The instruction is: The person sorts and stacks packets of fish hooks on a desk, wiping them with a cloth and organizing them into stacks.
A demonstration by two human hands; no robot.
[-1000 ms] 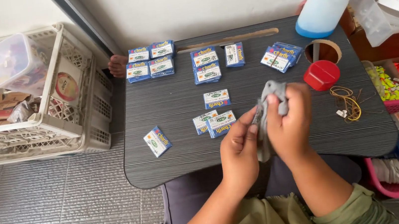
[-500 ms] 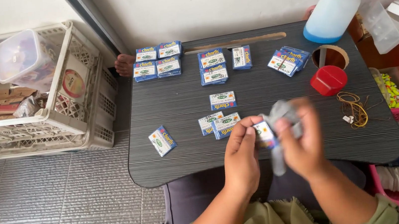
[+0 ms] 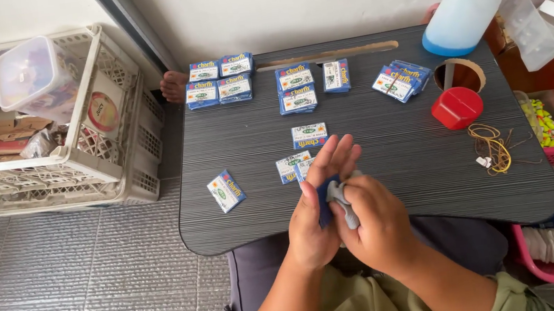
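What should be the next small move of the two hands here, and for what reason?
Probably finish seating the grey piece against the small blue packet. The left hand holds the packet open-fingered while the right hand pinches the grey piece beside it, above the dark table. How they join is hidden by the fingers.

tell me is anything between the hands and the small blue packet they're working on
Nothing visible. The left hand and right hand both already touch the small blue packet, with a grey piece pressed against it, above the near edge of the dark table.
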